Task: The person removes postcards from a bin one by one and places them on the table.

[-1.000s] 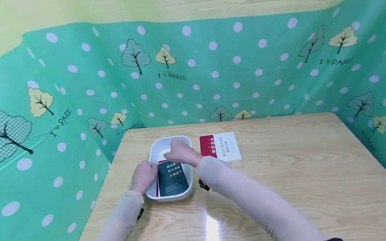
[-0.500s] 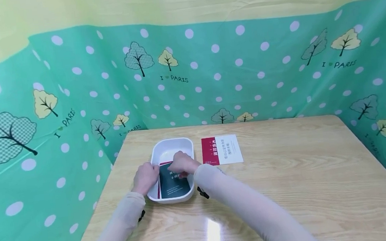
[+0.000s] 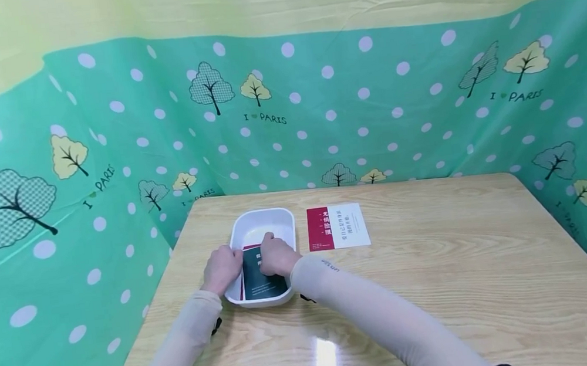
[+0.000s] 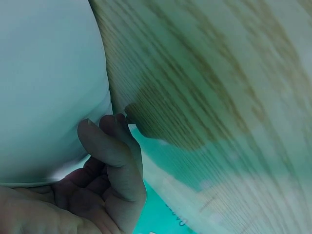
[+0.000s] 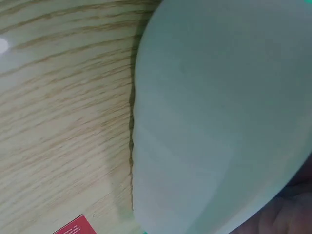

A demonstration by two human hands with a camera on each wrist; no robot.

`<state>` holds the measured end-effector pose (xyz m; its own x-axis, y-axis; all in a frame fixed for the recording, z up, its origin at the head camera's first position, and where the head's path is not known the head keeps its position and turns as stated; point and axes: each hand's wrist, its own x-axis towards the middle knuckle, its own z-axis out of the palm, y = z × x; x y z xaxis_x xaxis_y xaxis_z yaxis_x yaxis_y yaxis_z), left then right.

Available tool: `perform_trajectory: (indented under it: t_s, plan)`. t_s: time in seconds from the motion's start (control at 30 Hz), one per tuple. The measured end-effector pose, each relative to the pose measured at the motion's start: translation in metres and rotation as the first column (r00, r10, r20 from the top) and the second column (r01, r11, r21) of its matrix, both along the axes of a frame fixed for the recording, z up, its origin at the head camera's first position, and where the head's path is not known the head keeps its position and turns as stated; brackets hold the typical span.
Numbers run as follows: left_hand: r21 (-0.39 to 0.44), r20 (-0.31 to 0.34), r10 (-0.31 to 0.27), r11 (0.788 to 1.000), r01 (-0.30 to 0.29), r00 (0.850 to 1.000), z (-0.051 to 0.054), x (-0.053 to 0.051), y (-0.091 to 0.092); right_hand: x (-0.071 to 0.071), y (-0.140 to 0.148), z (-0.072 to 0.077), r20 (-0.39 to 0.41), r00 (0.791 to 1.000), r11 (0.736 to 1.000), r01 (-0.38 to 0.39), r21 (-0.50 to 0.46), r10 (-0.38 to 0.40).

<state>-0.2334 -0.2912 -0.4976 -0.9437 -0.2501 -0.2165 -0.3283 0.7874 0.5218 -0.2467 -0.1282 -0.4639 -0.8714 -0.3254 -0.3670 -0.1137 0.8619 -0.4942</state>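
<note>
A white tub (image 3: 255, 222) stands at the table's far left. My left hand (image 3: 222, 269) grips its left rim; in the left wrist view that hand (image 4: 117, 165) has bent fingers against the tub's outer wall (image 4: 48, 78). Inside the tub lies a dark green card with white print (image 3: 264, 290), a red-and-white edge showing beneath it. My right hand (image 3: 277, 256), fingers bent, is over the card's upper right part; its fingertips are hidden, so I cannot tell whether it holds the card. The tub wall (image 5: 209, 107) mostly hides this hand (image 5: 285, 217) in the right wrist view.
Right of the tub, a red card (image 3: 319, 227) and a white printed card (image 3: 349, 225) lie side by side on the wooden table (image 3: 438, 251). A green dotted curtain (image 3: 360, 106) surrounds the table's back and sides.
My right hand has come down from above the tub's far half onto the dark green card. My left hand keeps its hold on the rim.
</note>
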Motion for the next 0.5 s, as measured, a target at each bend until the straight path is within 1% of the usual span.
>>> perform_trajectory:
  t_s: [0.13, 0.3, 0.37, 0.5]
  plan:
    - [0.004, -0.005, 0.000, 1.000, 0.000, 1.000, 0.0007, -0.0003, -0.0002, -0.0016, 0.0002, -0.0025, 0.004, 1.000, 1.000, 0.007, -0.019, -0.007]
    - [0.008, 0.001, 0.004, 1.000, -0.004, 1.000, -0.0004, 0.0005, -0.0009, -0.0030, 0.0020, -0.0037, 0.003, 1.000, 0.996, 0.022, -0.083, -0.022]
    - [0.003, -0.001, 0.005, 1.000, -0.005, 1.000, -0.0007, 0.0005, -0.0007, -0.0027, 0.0032, -0.0015, -0.003, 1.000, 0.996, 0.020, -0.092, -0.021]
    - [0.012, 0.002, 0.007, 1.000, -0.007, 1.000, -0.0006, 0.0008, 0.0003, -0.0017, 0.0054, 0.0056, -0.010, 1.000, 0.998, 0.008, -0.070, -0.009]
